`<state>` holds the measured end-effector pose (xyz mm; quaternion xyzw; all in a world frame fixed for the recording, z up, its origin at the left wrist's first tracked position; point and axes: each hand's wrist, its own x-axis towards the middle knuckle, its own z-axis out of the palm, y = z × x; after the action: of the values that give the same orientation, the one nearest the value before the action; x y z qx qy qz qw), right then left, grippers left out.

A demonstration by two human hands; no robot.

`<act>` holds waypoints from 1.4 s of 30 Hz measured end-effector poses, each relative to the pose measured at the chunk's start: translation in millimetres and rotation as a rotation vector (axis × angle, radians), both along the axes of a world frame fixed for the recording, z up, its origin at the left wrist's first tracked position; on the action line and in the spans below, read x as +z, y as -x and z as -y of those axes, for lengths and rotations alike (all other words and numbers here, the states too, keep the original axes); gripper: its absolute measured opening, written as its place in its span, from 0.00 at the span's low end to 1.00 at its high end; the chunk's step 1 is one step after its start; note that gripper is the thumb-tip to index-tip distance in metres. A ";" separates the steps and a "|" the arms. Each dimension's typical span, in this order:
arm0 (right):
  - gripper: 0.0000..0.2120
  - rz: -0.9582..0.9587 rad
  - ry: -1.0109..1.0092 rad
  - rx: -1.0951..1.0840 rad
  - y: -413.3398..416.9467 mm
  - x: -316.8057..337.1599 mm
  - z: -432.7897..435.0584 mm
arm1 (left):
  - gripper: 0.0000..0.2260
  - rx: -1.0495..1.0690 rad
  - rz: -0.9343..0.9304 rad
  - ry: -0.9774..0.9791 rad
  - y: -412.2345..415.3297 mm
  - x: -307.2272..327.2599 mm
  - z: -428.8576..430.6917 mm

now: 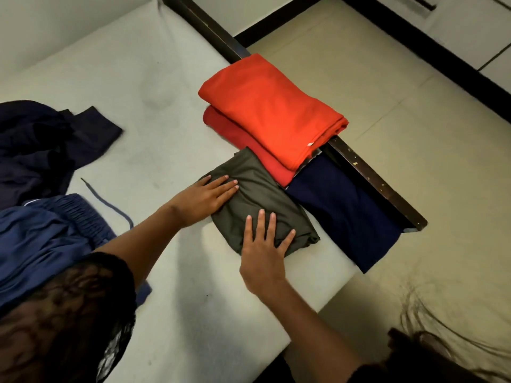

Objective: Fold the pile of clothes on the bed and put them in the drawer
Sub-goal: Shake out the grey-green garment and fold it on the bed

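A folded olive-grey garment [260, 194] lies on the white mattress [154, 139] near its right edge. My left hand [204, 197] lies flat on the garment's left side, fingers straight. My right hand [265, 244] presses flat on its near end, fingers spread. Just beyond it sit a folded orange garment [271, 106] on top of a folded red one [243, 145], and a folded navy garment [345, 214] hangs partly over the bed's edge. Unfolded dark navy clothes [41, 145] and blue shorts with an elastic waistband [47, 239] lie at the left.
A dark wooden bed frame rail [373, 175] runs along the mattress's right side. Beige tiled floor [414, 106] lies beyond it. White cabinet fronts [470, 26] stand at the top right. A blue drawstring [110, 205] trails across the mattress.
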<state>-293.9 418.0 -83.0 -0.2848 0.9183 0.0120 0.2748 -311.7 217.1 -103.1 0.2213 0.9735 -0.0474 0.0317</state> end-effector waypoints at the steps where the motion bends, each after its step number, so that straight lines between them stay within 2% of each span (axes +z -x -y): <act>1: 0.35 0.082 0.015 0.002 8.6 4.6 -2.8 | 0.20 -0.002 -0.016 -0.007 3.0 7.0 -1.1; 3: 0.32 0.253 0.115 -0.036 30.9 20.8 -12.7 | 0.22 0.001 -0.044 -0.058 9.8 25.1 -2.8; 5: 0.29 0.372 0.353 -0.147 56.9 40.5 -30.8 | 0.22 0.014 -0.023 -0.128 21.4 50.7 -11.3; 7: 0.28 0.389 0.531 -0.293 80.8 66.9 -55.6 | 0.20 0.023 -0.039 -0.209 38.0 76.2 -24.9; 12: 0.26 0.465 0.684 -0.482 135.5 138.7 -118.0 | 0.14 0.028 -0.017 -0.363 93.0 130.0 -77.6; 15: 0.26 0.402 0.694 -0.499 160.4 172.0 -150.5 | 0.14 0.027 -0.021 -0.343 132.0 154.8 -111.5; 20: 0.27 0.119 0.658 -0.418 185.8 203.3 -193.7 | 0.15 -0.062 -0.167 -0.416 170.2 175.4 -153.2; 22: 0.30 -0.005 0.597 -0.361 186.1 195.9 -205.8 | 0.16 -0.128 -0.213 -0.376 170.2 165.9 -161.8; 24: 0.34 -0.096 0.454 -0.235 180.0 167.0 -212.8 | 0.18 -0.196 -0.210 -0.262 161.1 144.3 -161.8; 27: 0.39 -0.072 0.218 -0.105 157.8 102.6 -215.5 | 0.20 -0.332 -0.148 -0.087 141.3 92.3 -154.5; 30: 0.39 0.005 0.102 -0.062 123.5 47.9 -203.0 | 0.21 -0.395 0.001 0.055 112.0 44.7 -145.8; 32: 0.39 0.040 0.075 -0.074 102.1 23.8 -192.0 | 0.25 -0.373 0.067 0.075 97.0 24.8 -143.7; 35: 0.41 0.021 0.110 -0.139 80.1 0.6 -185.6 | 0.39 -0.319 0.097 0.046 85.7 9.3 -141.4; 37: 0.43 0.022 0.139 -0.153 73.0 -9.5 -187.8 | 0.44 -0.287 0.142 0.027 80.5 6.2 -139.2; 40: 0.39 -0.035 0.190 -0.136 71.7 -14.8 -188.8 | 0.40 -0.219 0.245 -0.024 76.8 4.1 -137.8; 42: 0.42 -0.051 0.198 -0.159 78.0 -12.2 -185.6 | 0.37 -0.185 0.302 -0.079 78.7 5.6 -141.2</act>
<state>-371.9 603.6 -95.3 -0.2364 0.9413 -0.0935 0.2222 -390.4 358.3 -97.5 0.3156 0.9343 0.0218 0.1645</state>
